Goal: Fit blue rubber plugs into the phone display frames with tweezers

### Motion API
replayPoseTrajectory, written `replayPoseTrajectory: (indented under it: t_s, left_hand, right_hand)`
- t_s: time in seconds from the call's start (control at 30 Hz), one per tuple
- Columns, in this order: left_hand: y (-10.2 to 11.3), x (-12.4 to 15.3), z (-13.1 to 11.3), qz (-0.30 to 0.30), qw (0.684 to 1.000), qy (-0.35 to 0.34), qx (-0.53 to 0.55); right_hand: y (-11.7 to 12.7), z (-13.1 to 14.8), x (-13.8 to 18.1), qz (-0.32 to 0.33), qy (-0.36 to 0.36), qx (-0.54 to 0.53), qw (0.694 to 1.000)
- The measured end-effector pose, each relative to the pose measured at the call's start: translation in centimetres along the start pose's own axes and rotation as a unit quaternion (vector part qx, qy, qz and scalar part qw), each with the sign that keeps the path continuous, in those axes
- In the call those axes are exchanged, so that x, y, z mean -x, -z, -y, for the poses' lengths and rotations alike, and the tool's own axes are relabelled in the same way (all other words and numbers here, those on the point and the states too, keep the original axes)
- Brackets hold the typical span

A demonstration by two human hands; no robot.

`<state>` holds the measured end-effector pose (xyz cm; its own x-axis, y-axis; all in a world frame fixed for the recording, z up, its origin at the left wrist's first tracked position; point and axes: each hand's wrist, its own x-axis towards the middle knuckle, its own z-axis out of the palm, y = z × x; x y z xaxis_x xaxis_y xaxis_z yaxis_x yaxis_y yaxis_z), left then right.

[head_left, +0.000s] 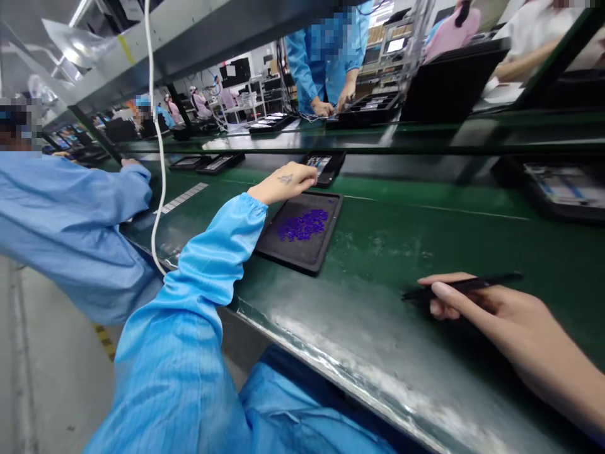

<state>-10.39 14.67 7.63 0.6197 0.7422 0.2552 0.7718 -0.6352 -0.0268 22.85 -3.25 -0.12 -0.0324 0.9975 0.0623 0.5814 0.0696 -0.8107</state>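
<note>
My left hand (pixel 286 181) reaches across the bench in a blue sleeve, fingers curled down at the near-left edge of a black tray (pixel 334 176) with flat parts in it. What those fingers grip, if anything, is hidden. Just below the wrist lies a flat black tray (pixel 314 261) with a scatter of small purple pieces (pixel 305 225) in it. On the right, my right hand (pixel 491 309) is closed around a slim black pen-like tool (pixel 472 285), its tip pointing left above the green surface; the exact kind is unclear.
A white cable (pixel 161 157) hangs at left in front of a co-worker's blue sleeve (pixel 70 208). Another black tray with parts (pixel 567 183) sits at right. Across the bench, a person in blue (pixel 326 69) handles more trays. A metal shelf beam (pixel 189 44) crosses overhead.
</note>
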Motion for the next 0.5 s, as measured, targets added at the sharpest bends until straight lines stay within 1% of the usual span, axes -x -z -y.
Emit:
replayPoseTrajectory:
  t_s: [0.07,0.13,0.2,0.27,0.37,0.43,0.5]
  left_hand:
    - [-0.2,0.3,-1.0,0.02,0.999,-0.022,-0.01]
    - [-0.6,-0.1,-2.1,0.041,0.997,-0.052,-0.024]
    - [-1.1,-1.5,-3.6,0.052,0.994,-0.088,-0.04]
    - [-1.6,-3.9,-5.7,0.055,0.989,-0.127,-0.052]
    - [-3.0,-8.4,-10.5,0.059,0.978,-0.188,-0.063]
    - [-4.4,-11.6,-14.4,0.06,0.971,-0.22,-0.067]
    - [-6.2,-14.7,-18.3,0.05,0.967,-0.242,-0.067]
  right_hand:
    - [-0.3,-0.4,0.1,0.006,0.045,-0.007,0.999]
    - [-0.6,-0.7,0.3,0.028,0.106,-0.009,0.994]
    - [-0.9,-0.9,0.7,0.025,0.134,-0.013,0.991]
    - [-1.3,-0.8,1.1,0.01,0.162,-0.003,0.987]
    - [-2.0,-0.6,1.9,-0.007,0.207,0.021,0.978]
    - [-2.5,-0.4,2.7,-0.02,0.238,0.05,0.97]
    - [-2.9,-0.2,3.8,-0.026,0.285,0.088,0.954]
